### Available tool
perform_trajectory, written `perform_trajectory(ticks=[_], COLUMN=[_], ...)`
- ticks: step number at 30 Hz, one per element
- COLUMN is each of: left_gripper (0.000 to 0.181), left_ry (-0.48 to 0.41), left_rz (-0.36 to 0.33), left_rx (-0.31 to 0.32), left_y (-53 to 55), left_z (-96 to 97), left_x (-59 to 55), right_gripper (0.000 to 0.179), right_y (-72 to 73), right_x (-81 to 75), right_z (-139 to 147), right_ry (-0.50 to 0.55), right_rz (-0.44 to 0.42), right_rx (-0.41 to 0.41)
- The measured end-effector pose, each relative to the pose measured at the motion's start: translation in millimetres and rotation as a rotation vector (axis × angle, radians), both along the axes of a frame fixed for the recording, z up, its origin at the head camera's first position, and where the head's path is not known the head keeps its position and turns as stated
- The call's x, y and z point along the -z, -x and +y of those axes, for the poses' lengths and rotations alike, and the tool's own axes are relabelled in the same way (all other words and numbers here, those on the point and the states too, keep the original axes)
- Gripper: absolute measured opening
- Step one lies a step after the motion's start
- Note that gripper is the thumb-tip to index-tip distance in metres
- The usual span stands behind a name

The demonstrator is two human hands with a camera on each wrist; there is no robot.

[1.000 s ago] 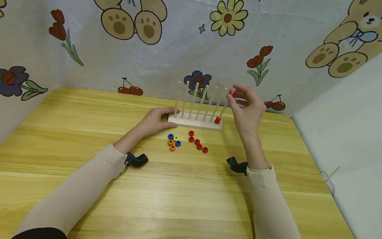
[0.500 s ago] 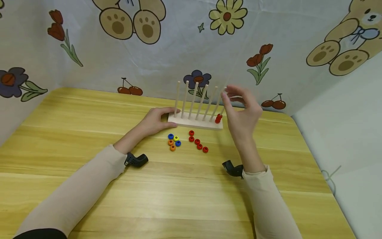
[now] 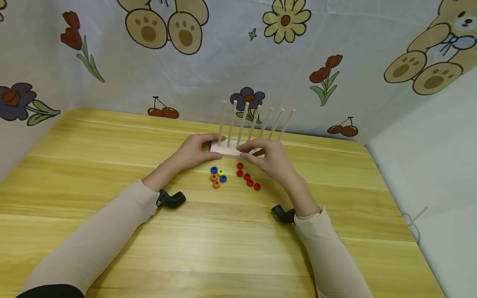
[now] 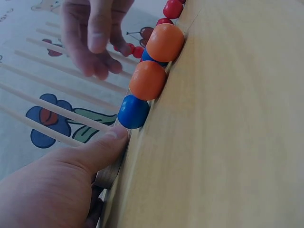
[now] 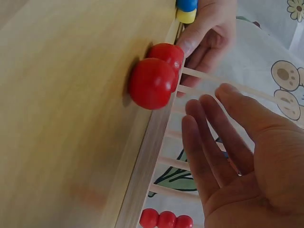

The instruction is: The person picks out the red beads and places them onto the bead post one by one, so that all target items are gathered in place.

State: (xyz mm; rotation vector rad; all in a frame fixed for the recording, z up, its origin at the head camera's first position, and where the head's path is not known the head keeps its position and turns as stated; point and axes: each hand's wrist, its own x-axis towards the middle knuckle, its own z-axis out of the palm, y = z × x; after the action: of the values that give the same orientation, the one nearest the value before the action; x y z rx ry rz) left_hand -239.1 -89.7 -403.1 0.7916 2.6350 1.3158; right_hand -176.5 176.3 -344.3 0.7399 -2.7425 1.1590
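My left hand [image 3: 195, 150] grips the left end of a pale wooden peg stand [image 3: 229, 150], thumb at its front edge, index finger along the back. Upright dowels [image 3: 242, 124] rise from the base in a row. My right hand [image 3: 270, 159] hovers over the stand's right half, fingers extended and holding nothing, just behind the loose red beads [image 3: 257, 188]. In the right wrist view, three red beads [image 5: 166, 219] sit stacked on the end peg; the head view hides them behind the right hand. Larger in that wrist view are two loose red beads [image 5: 152, 84].
Left of the loose red beads lie two orange beads [image 3: 216, 186], two blue beads [image 3: 223, 180] and a yellow bead [image 3: 220, 173] on the wooden table [image 3: 223, 248]. A printed cloth [image 3: 208, 74] with bears and flowers hangs behind the table's back edge.
A red bead in my right hand's fingers has been let go down the end peg. That hand has then moved left and down toward the loose red beads. My left hand stays put.
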Motion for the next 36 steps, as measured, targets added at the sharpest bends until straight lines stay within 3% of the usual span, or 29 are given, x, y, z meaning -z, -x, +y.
perform_trajectory(ticks=[9, 16, 24, 31, 36], left_gripper=[0.058, 0.060, 0.058, 0.058, 0.059], left_ry=[0.000, 0.019, 0.028, 0.029, 0.021], left_rz=[0.004, 0.013, -0.010, -0.018, -0.023], left_rx=[0.004, 0.011, -0.004, -0.011, -0.003], left_y=[0.7, 1.8, 0.4, 1.6, 1.9], left_z=[1.1, 0.9, 0.6, 0.9, 0.8], left_x=[-1.8, -2.2, -1.3, 0.4, 1.0], right_gripper=[0.013, 0.010, 0.013, 0.016, 0.017], right_y=[0.5, -1.5, -1.0, 1.5, 1.1], right_x=[13.0, 14.0, 13.2, -2.0, -16.6], right_z=[-5, -6, -7, 5, 25], right_ry=[-0.067, -0.165, -0.282, -0.122, -0.014], right_rz=[-0.101, -0.098, -0.062, -0.068, 0.012], right_rx=[-0.098, -0.092, -0.024, 0.037, 0.112])
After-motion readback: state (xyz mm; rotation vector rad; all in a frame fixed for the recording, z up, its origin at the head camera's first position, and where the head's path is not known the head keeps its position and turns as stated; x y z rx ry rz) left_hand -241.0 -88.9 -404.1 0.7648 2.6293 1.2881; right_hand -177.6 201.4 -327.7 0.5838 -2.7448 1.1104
